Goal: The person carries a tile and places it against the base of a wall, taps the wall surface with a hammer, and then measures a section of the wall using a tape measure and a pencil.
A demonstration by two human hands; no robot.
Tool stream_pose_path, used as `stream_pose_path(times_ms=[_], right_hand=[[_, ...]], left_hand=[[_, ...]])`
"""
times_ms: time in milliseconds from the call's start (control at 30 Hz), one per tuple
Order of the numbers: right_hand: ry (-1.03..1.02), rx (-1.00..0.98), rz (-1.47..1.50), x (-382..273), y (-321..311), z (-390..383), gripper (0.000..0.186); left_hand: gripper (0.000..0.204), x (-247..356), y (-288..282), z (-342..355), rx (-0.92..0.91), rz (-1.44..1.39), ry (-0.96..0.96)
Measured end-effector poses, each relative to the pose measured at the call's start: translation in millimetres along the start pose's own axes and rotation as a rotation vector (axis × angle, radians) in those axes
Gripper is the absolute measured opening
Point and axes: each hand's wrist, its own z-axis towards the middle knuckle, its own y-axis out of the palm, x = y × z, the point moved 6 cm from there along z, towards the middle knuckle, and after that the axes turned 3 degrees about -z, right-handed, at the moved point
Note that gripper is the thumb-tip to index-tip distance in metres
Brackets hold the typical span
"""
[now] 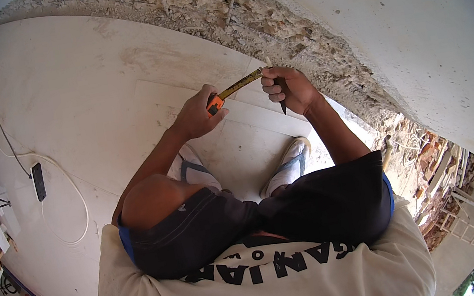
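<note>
My left hand (196,116) is closed around the orange and black case of a tape measure (216,105). A short length of its yellow blade (240,83) is drawn out, sloping up to the right. The fingers of my right hand (294,88) pinch the blade's free end. That same hand grips a dark pen (283,106), its pointed end downward and its pale end above the fingers. Both hands are held in front of my knees, over pale floor panels (246,125). My feet in strapped sandals (295,163) rest below them.
A rough strip of broken rubble (293,33) curves along the floor's far edge, beneath a pale wall (415,20). To the left, a black device (38,182) lies with cables attached. Wood scraps and a small ladder-like frame (464,230) lie at lower right.
</note>
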Motion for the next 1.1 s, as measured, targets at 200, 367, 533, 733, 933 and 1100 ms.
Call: stream_pose_path(times_ms=[200,367,533,733,933,1100], right_hand=[[-0.022,0.005,0.004,-18,-25,50,0.009],[0.013,0.021,0.041,-18,-29,84,0.01],[-0.01,0.144,-0.175,-15,-38,101,0.011],[-0.108,0.27,-0.448,1,-61,104,0.018],[-0.164,0.385,-0.696,17,-92,94,0.019],[-0.201,0.378,-0.688,17,-99,94,0.02]], left_hand=[[0.069,-11,-16,-26,0.107,0.311,-0.042],[0.064,-20,-17,-29,0.108,0.426,-0.135],[0.053,-31,-12,-19,0.188,0.471,-0.225],[0.05,-39,-18,9,0.222,0.548,-0.319],[0.047,-37,-21,28,0.222,0.56,-0.366],[0.049,-35,-22,33,0.19,0.552,-0.422]])
